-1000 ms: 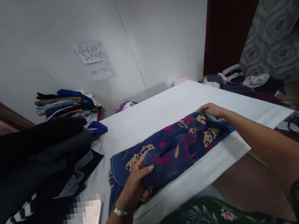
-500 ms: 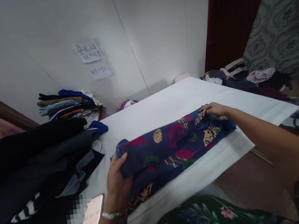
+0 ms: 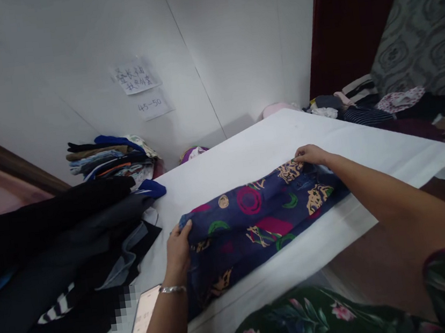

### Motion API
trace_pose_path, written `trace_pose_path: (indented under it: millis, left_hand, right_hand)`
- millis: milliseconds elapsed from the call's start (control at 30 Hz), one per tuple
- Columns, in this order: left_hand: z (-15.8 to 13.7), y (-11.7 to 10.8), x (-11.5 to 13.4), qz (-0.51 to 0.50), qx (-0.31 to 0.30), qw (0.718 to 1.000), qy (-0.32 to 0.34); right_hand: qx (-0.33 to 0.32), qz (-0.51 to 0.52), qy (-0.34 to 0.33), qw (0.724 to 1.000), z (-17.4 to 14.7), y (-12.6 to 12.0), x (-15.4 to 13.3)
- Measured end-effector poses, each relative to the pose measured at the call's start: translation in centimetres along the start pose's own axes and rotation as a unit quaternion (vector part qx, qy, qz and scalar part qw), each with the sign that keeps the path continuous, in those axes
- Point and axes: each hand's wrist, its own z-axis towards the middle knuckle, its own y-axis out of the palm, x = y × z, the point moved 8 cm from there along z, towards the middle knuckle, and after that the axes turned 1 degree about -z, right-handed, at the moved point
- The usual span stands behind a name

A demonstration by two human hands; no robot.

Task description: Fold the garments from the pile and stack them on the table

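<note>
Currently, with 12 o'clock as the top of the view, a dark blue garment is lying in a long band across the white bench, just below the centre, its length slanting from 8 o'clock up to 2 o'clock. Magenta, green and tan prints are showing over its cloth. The left hand is holding its 8 o'clock end, the grip sitting closed with the thumb over the corner, the other fingers partly hiding. The right hand is pinching the far edge near the 2 o'clock end, its grip sitting closed on the cloth. A silver bracelet is circling the left wrist. At 7 o'clock a phone is lying partly behind the left forearm. A dark clothes heap is spreading at 8 to 9 o'clock, and a folded clothes stack is standing beyond it, between 9 and 10 o'clock. 2 paper notes are hanging at 10 to 11 o'clock, the lower 1 showing 45-50. Mixed clothes are lying between 2 and 3 o'clock, below a dark red panel.
</note>
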Motion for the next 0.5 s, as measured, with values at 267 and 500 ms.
trace_pose_path:
  millis: [267,500]
  left_hand:
    - [0.1,-0.2,0.7,0.031,0.001,0.999,0.04]
    - [0.8,-0.1,1.1,0.17,-0.01,0.985,0.039]
  right_hand:
    - [0.028,-0.147,0.019,0.989,0.8,0.0,-0.6]
    - [0.004,-0.223,0.021,0.975,1.2,0.8,-0.5]
